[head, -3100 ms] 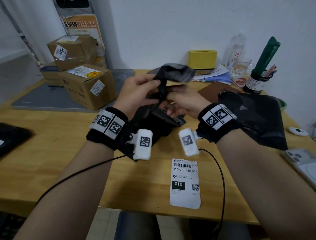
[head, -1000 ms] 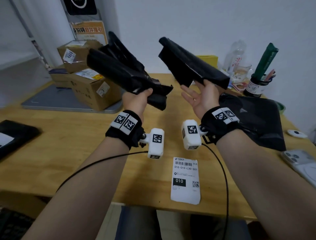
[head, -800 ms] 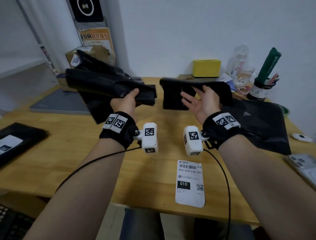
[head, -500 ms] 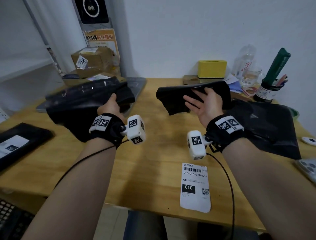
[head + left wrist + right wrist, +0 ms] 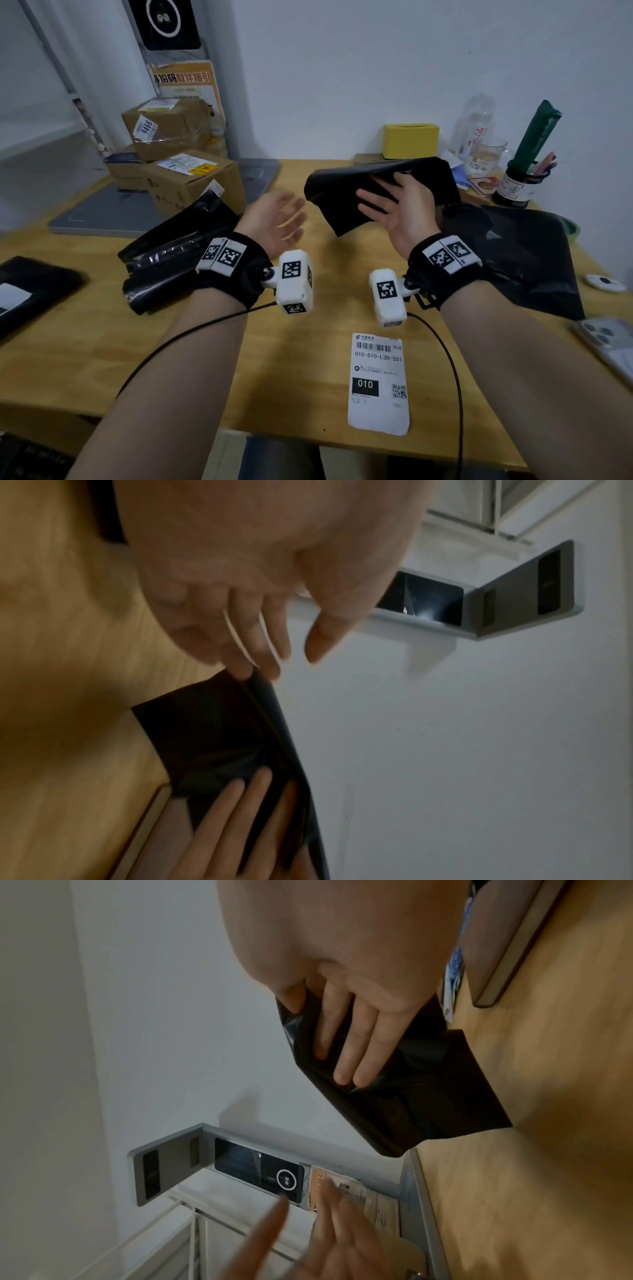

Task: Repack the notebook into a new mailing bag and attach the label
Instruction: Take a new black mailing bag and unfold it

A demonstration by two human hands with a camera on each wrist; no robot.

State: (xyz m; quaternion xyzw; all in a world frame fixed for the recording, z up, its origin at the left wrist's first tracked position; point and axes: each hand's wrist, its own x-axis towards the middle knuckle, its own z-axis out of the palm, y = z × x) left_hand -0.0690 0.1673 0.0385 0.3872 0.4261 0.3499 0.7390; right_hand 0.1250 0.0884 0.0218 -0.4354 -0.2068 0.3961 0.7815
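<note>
Head view shows our right hand (image 5: 402,209) gripping the black notebook (image 5: 346,202) above the bench (image 5: 191,346); our left hand (image 5: 277,222) hangs empty, fingers relaxed. Near us lies the label (image 5: 378,380), with a crumpled black mailing bag (image 5: 171,253) left.

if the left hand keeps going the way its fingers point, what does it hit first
Most likely the black notebook held up by the right hand. The left hand is open and empty, its blurred fingers aimed at the notebook's near edge; depth is unclear, so it could pass just short.
</note>
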